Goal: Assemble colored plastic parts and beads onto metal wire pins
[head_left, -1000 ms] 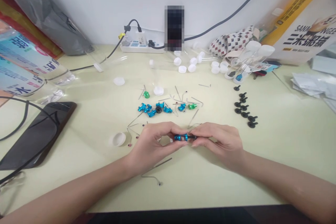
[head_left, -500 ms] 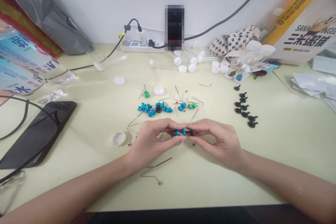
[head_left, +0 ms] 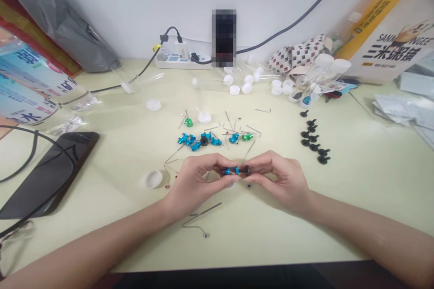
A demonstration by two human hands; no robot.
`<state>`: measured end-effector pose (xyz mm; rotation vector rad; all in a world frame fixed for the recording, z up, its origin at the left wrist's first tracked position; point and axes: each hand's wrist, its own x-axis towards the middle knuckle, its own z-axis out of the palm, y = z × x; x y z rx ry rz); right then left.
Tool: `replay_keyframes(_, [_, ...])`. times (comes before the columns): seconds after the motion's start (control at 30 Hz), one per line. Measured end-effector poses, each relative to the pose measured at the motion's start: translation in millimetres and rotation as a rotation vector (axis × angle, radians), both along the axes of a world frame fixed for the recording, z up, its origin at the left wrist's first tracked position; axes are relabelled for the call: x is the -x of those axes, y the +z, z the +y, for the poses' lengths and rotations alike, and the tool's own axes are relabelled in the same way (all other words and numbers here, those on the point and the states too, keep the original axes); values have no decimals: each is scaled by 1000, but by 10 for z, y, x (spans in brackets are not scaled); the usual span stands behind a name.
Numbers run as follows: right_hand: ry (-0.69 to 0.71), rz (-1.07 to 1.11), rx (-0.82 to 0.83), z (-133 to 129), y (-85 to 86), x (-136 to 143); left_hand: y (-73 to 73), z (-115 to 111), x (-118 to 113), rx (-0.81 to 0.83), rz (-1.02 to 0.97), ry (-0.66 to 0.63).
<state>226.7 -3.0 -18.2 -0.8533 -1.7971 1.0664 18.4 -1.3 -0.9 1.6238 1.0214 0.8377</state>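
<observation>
My left hand (head_left: 200, 180) pinches a small blue metal fitting (head_left: 231, 171) between thumb and fingers. From the right, my right hand (head_left: 281, 180) grips the head of a black thumb screw (head_left: 244, 170), whose shaft points left into the fitting; how deep it sits I cannot tell. Both hands hover over the desk, fingertips almost meeting. Just beyond them lie several more blue fittings (head_left: 216, 141), a black round knob (head_left: 204, 141) and a green fitting (head_left: 247, 137). A second green piece (head_left: 189, 122) lies farther back. Thin bent metal wires (head_left: 203, 216) are scattered around the hands.
Several black thumb screws (head_left: 314, 147) form a column at right. White caps (head_left: 234, 90) and clear tubes stand behind. A phone (head_left: 50, 171) and water bottles (head_left: 30, 86) occupy the left. A power strip (head_left: 183, 62) lies by the wall, papers (head_left: 395, 108) at right.
The black screw's head has turned in my right fingers and now shows its round face more. The blue fitting has rotated slightly in my left hand. The view has shifted a little.
</observation>
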Motion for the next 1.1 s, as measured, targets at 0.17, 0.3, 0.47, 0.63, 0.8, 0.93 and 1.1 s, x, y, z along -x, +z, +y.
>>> replay_keyframes(0.17, [-1,5,-10,-1,-22,6,3,-1,-4,-22,3,6])
replay_keyframes(0.3, [-2,-13,-35,10,-36,4,-7,5,0,-35,25,1])
replay_keyframes(0.47, [-4,-40,-80,21,-46,-8,-19,15,9,-41,40,-8])
replay_keyframes(0.63, [-13,-58,-111,25,-30,-10,-21,15,11,-51,38,-11])
replay_keyframes(0.8, [-8,-50,-121,30,-26,-7,-22,15,8,-65,31,-9])
replay_keyframes(0.93, [9,-31,-93,29,-31,-8,-20,17,6,-62,38,-9])
replay_keyframes(1.1, [1,-49,-191,44,-33,-15,-14,23,8,-60,48,-14])
